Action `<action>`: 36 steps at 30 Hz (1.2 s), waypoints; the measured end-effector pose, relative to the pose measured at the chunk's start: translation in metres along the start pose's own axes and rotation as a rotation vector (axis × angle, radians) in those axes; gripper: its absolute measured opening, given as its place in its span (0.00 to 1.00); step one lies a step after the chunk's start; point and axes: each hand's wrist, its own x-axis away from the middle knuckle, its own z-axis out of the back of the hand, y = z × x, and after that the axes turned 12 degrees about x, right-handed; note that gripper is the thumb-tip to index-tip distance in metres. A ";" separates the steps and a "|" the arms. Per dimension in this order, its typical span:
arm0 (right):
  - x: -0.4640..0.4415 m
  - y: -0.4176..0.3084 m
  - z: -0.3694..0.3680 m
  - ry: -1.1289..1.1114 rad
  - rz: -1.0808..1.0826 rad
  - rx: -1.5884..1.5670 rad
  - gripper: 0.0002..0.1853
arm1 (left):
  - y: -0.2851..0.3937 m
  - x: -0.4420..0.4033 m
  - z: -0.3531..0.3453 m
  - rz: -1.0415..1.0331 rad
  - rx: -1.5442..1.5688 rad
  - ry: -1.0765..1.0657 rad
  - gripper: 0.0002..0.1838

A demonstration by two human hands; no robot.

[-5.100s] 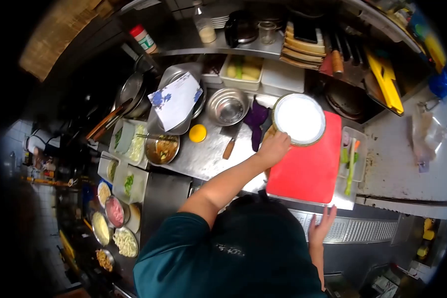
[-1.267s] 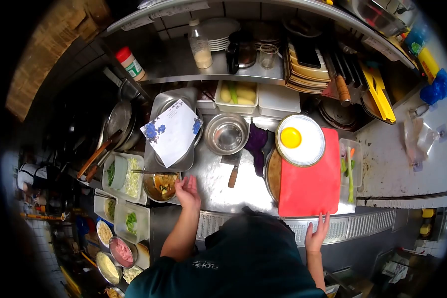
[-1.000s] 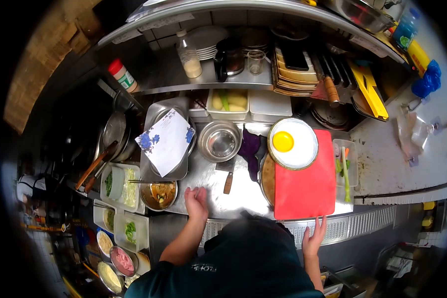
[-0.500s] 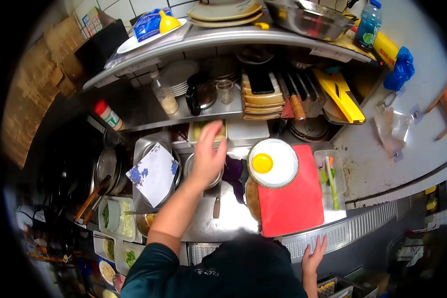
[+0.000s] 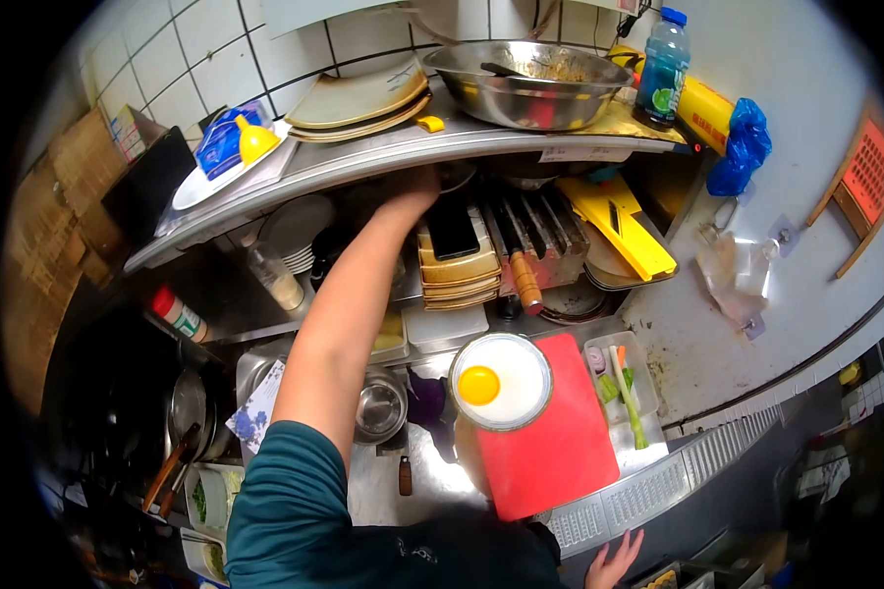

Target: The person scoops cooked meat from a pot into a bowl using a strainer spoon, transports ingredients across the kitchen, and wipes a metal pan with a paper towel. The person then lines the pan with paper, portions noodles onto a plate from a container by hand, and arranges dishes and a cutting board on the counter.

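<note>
My left hand (image 5: 417, 187) reaches into the back of the shelf under the upper ledge. Its fingers are in shadow, so I cannot tell what they touch. Nearest to it are a small bowl (image 5: 457, 178) and a stack of tan plates (image 5: 459, 267) with a black phone (image 5: 454, 228) on top. Low at the right, my right hand (image 5: 614, 562) hangs beside the counter with spread fingers and nothing in it. A bowl of white powder (image 5: 519, 378) holding an egg yolk (image 5: 478, 386) rests on a red cutting board (image 5: 550, 461).
Knives stand in a rack (image 5: 535, 240) beside a yellow slicer (image 5: 619, 231). A steel basin (image 5: 530, 88) and a blue bottle (image 5: 663, 69) sit on the upper ledge. On the counter are a metal pot (image 5: 379, 407), a purple cloth (image 5: 426, 402) and a vegetable tray (image 5: 624, 383).
My left hand has moved up and forward, from above the counter into the shelf. The view has shifted upward and right. My right hand stays low at the right, open.
</note>
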 end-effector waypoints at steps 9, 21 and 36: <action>0.004 -0.002 0.011 -0.069 -0.011 0.028 0.28 | -0.002 -0.021 0.012 -0.036 0.072 0.052 0.22; -0.009 0.007 0.008 -0.045 -0.006 0.077 0.28 | 0.023 0.014 0.003 -0.024 -0.168 -0.284 0.20; -0.007 -0.002 0.027 -0.031 0.050 0.077 0.28 | -0.054 0.012 0.043 -0.052 -0.176 -0.141 0.24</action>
